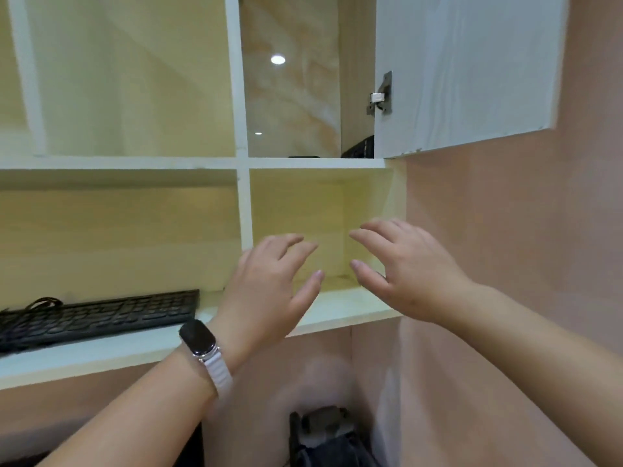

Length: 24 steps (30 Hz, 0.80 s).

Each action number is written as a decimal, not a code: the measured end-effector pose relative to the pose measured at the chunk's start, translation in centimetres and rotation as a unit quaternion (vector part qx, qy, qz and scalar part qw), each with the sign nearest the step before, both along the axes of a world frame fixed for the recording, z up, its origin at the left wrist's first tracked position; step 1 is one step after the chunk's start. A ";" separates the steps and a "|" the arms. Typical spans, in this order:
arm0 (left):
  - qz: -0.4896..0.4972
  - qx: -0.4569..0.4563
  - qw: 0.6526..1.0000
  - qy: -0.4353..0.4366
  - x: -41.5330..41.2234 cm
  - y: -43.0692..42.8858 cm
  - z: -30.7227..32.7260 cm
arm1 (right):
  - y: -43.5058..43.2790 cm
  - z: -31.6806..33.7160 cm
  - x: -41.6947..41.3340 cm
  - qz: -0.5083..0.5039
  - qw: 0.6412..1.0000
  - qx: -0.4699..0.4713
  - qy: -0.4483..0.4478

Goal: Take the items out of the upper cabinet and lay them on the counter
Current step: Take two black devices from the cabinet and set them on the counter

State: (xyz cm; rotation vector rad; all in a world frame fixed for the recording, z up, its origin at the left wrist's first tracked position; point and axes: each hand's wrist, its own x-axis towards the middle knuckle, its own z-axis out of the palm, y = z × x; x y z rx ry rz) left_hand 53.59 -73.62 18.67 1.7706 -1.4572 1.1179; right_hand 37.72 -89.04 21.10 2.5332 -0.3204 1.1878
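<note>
Left grip [269, 284] and right grip [404, 267] are held wide with nothing in them, before a lower shelf [337, 306]. A dark item [362, 148] is seen one shelf higher, by the open door [465, 69]. It should be lifted out with both, kept level.

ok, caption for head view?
Left hand and right hand, both open, at the cabinet's lower-right compartment; keyboard lower left.

This is probably a room in a home or small office. A wall-hung cabinet [243, 163] of pale wood-grain compartments with white edging is fixed to a plain pink wall [505, 214], its white door [472, 69] open on a metal hinge [382, 96]. A black computer keyboard [101, 315] (cable [43, 302] looped behind it) lies on the lower shelf [101, 353]. The dark shape [323, 439] below is too blurred to name.
</note>
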 end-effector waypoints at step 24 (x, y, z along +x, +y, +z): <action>0.156 0.294 0.941 0.068 4.7 -9.5 23.6 | -6.5 15.9 8.8 0.081 0.986 0.122 0.079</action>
